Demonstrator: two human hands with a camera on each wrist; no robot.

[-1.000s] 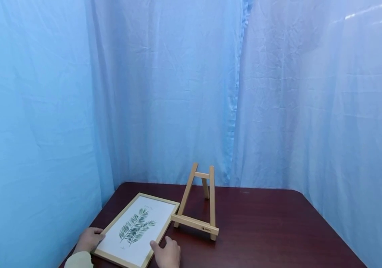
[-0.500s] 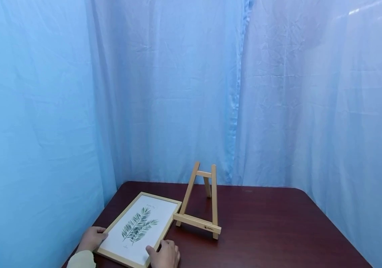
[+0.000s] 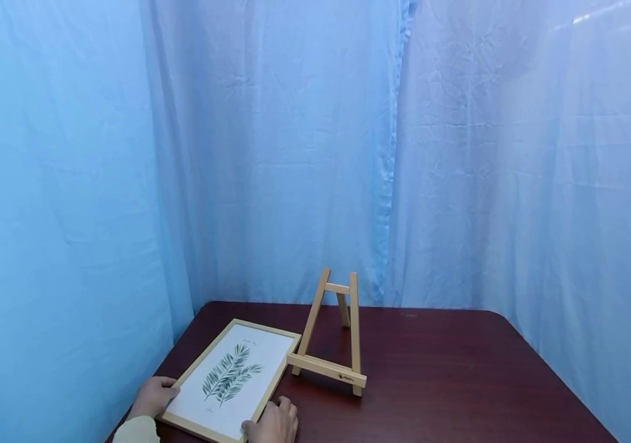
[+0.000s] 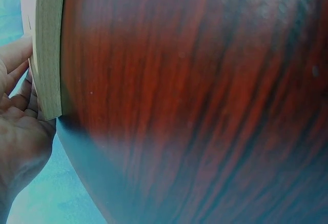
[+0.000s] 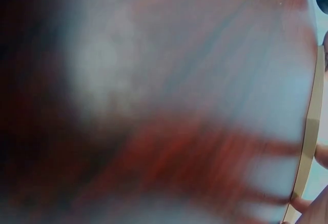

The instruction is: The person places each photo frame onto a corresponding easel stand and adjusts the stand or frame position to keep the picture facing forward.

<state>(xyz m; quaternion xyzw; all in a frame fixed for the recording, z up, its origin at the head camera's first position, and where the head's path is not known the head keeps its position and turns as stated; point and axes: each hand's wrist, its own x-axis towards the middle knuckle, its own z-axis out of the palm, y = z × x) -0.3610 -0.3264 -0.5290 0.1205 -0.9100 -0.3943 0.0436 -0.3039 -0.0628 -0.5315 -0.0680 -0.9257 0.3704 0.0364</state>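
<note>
Picture frame [image 3: 231, 380], pale wood rim, white sheet with green leaf print, is on the left part of the dark red-brown surface [image 3: 431, 369], face up, long sides running away from the person and angled to the right. Can't tell whether the near end is lifted off the surface.

Left hand [image 3: 153, 395] grips the left long side near the near corner: thumb over the rim, fingers curled in at the edge, gap only about the rim's thickness. Left wrist view has the thumb [image 4: 16, 54] against the frame. Pale sleeve [image 3: 136, 429] at that wrist.

Right hand [image 3: 275, 422] pinches the opposite long side near its near corner: thumb on the face side, fingers bent along the outer edge, closed down to the rim. Right wrist view is blurred over the surface, but fingertips show at the rim.

Wooden easel [image 3: 326, 367] stands upright just right of the frame, ledge toward the person, small dark mark at the ledge's right end. Ledge's left end is right by the frame's side; can't tell if they touch. Blue curtain [image 3: 315, 154] behind and at both sides.
</note>
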